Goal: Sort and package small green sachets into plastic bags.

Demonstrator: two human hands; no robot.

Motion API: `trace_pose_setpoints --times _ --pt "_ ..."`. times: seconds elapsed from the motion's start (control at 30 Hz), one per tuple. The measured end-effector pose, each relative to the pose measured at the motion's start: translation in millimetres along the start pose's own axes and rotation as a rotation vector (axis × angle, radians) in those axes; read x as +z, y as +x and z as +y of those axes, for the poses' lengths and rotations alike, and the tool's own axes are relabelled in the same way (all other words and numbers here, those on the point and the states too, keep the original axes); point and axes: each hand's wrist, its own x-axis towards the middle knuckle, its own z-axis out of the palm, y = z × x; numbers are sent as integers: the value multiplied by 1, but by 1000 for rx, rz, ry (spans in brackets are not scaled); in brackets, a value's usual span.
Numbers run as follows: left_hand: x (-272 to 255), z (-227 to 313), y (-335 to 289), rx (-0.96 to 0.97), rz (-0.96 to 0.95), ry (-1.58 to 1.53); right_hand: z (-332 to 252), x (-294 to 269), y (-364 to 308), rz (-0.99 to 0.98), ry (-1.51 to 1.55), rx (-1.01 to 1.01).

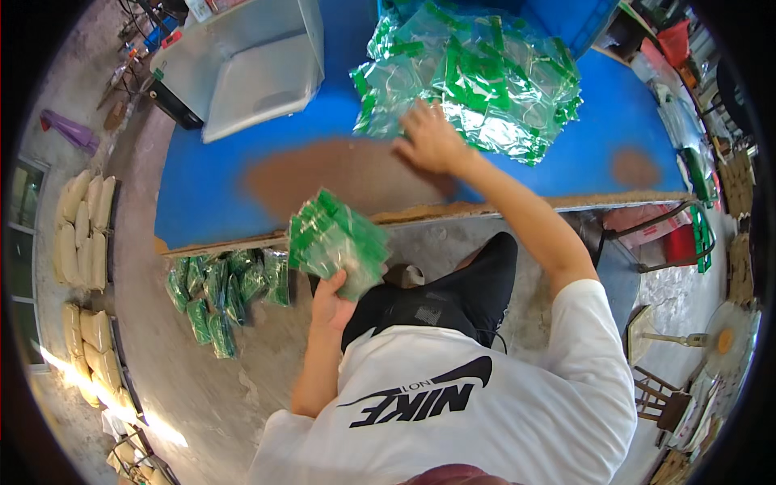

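My left hand [330, 305] grips a fanned stack of clear plastic bags with green printing [338, 242], held over my lap just in front of the table edge. Across the blue table, my right hand [436, 144] reaches to the near left side of a large loose heap of similar green-and-clear bags [493, 77]. Its thumb stands apart from the fingers, which are slightly blurred and hold no bag that I can see. Overlapping bags in the heap lie at many angles and shine with glare.
The blue table [202, 186] has a worn brown patch and a rough front edge. A translucent plastic bin [263, 77] stands at its far left. Several packed green bundles [214, 291] lie on the floor below. Stacked sacks [85, 234] line the left; a fan [722, 339] stands right.
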Motion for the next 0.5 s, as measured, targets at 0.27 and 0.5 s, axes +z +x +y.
trace_pose_setpoints --times 0.27,0.5 --pt "-7 6 4 86 230 -119 -84 -26 -2 -17 578 -341" --pt "-31 -4 1 28 103 -128 16 33 63 -85 -10 119"
